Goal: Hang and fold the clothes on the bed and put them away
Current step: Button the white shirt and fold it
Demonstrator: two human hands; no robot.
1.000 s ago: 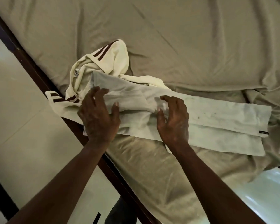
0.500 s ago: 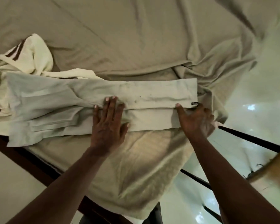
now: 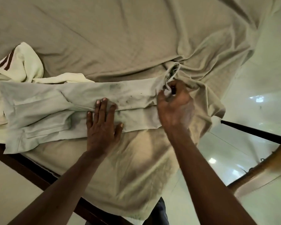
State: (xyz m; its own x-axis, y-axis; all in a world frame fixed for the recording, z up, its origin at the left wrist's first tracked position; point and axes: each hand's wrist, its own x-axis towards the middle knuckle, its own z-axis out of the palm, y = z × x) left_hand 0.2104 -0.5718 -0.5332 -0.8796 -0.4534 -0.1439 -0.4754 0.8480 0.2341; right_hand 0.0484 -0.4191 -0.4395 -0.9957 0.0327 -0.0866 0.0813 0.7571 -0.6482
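Pale grey-white trousers (image 3: 55, 108) lie folded lengthwise across the near edge of the bed (image 3: 120, 38), waist to the left. My left hand (image 3: 104, 125) lies flat on them around mid-length, fingers spread. My right hand (image 3: 173, 106) pinches the bunched leg ends at the right and lifts them a little off the sheet. A cream garment with dark red stripes (image 3: 23, 64) sits crumpled at the far left, partly under the trousers.
The beige sheet is rumpled at the bed's right corner (image 3: 206, 82). A dark wooden bed frame (image 3: 31, 172) runs along the near edge. Glossy pale floor (image 3: 258, 78) lies to the right, crossed by a dark rail (image 3: 253, 132). A blurred tan object (image 3: 258, 177) is at lower right.
My right hand closed on the leg ends and raised them, bunching the cloth that lay flat before. My left hand stayed pressed on the trousers' middle after sliding right from the waist.
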